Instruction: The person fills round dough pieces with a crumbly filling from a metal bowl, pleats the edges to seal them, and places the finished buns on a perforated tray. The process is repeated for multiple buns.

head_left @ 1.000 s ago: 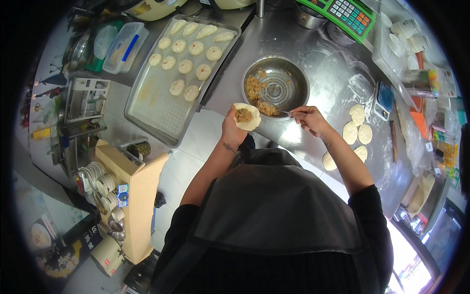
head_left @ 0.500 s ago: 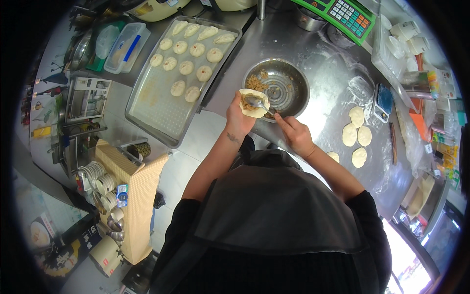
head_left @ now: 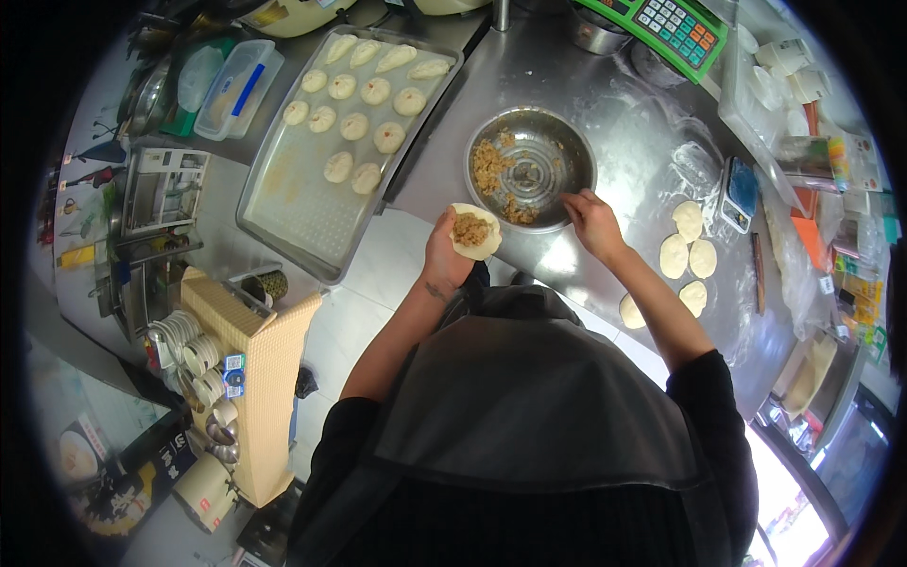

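My left hand point(head_left: 448, 251) holds a round dough wrapper point(head_left: 490, 244) below the metal bowl, and a mound of brown minced filling point(head_left: 470, 230) lies in its middle. My right hand point(head_left: 595, 227) is at the lower right rim of the steel bowl point(head_left: 588, 180), fingers pinched together over the edge. Whether a spoon is still in that pinch cannot be made out. More filling point(head_left: 489, 168) clings to the bowl's left side and bottom. Flat dough rounds point(head_left: 674, 256) lie on the floured counter at the right, one of them partly behind my right forearm.
A metal tray point(head_left: 283, 213) at the left bears several shaped buns point(head_left: 353, 127). Beyond the bowl stands a green scale point(head_left: 675, 33). A small scale point(head_left: 740, 194) and a thin brown stick point(head_left: 759, 274) lie right of the dough rounds. A lidded plastic box point(head_left: 236, 90) is at far left.
My left hand has drawn the filled wrapper down and away from the bowl. My right hand has lifted the spoon off the filling and moved up and right to the bowl's rim.
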`<state>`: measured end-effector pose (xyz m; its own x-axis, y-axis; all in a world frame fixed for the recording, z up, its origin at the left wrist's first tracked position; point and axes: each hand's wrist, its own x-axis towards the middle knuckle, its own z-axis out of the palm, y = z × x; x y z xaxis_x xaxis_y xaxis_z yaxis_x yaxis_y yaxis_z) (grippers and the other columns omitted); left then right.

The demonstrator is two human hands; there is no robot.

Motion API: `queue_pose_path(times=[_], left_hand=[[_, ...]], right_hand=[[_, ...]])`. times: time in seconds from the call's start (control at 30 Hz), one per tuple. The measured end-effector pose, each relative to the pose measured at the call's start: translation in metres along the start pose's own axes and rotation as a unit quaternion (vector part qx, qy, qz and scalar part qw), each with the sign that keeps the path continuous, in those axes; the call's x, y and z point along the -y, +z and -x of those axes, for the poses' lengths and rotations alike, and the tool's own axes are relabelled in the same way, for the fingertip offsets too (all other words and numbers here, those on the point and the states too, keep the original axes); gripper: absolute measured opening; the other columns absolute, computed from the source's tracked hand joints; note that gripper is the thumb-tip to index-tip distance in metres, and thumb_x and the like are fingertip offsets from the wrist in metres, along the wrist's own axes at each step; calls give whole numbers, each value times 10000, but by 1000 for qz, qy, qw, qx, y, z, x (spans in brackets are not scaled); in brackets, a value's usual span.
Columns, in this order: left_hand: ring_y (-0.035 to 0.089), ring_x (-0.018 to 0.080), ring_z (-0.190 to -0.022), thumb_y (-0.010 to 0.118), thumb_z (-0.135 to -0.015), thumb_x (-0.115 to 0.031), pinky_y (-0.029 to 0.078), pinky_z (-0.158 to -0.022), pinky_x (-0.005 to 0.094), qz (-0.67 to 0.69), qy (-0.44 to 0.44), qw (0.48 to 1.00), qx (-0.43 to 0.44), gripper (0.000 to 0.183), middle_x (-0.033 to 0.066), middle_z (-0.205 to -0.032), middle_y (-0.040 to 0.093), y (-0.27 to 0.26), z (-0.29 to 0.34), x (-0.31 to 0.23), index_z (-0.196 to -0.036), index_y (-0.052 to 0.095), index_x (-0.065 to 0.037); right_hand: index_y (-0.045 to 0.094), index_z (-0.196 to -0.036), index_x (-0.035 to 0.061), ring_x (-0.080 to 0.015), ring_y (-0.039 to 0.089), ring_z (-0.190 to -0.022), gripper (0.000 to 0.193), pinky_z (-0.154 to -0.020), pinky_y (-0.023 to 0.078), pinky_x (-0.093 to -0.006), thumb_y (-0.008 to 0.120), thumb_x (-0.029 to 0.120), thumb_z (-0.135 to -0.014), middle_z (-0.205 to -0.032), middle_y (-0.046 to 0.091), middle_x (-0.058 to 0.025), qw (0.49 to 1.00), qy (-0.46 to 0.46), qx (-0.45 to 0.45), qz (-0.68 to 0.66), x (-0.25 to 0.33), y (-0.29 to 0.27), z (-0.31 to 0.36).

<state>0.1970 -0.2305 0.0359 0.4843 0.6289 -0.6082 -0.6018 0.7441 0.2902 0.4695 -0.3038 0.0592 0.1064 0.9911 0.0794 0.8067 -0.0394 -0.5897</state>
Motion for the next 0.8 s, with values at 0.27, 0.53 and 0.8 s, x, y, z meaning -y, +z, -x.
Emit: queue_pose_path(times=[0.27, 0.53, 0.8], left_hand=[[618, 392, -1087, 418, -1050, -338, 503, -943, 586, -39, 18, 999, -30, 339, 180, -1178, 613, -14, 2, 11, -1193, 493, -41], [619, 329, -1092, 384, -1064, -310, 514, -942, 534, -85, 21, 993, -73, 309, 147, -1206, 591, -3, -8, 34, -1218, 480, -60], [594, 321, -1146, 362, -1068, -313, 490, -979, 509, -76, 28, 993, -87, 362, 139, -1247, 583, 14, -14, 37, -1275, 481, -40]], right_hand=[[691, -1077, 67, -347, 661, -780, 203, -686, 553, -423, 636, 72, -881, -940, 654, -122, 992, -36, 105, 53, 4, -18, 20], [702, -1018, 11, -389, 667, -861, 174, -785, 548, -436, 608, 61, -880, -958, 686, -204, 995, 42, 66, -68, 20, 0, 25], [717, -1062, 1, -292, 704, -793, 188, -739, 552, -345, 633, 47, -901, -973, 719, -194, 985, 105, 29, -135, 45, 7, 39]])
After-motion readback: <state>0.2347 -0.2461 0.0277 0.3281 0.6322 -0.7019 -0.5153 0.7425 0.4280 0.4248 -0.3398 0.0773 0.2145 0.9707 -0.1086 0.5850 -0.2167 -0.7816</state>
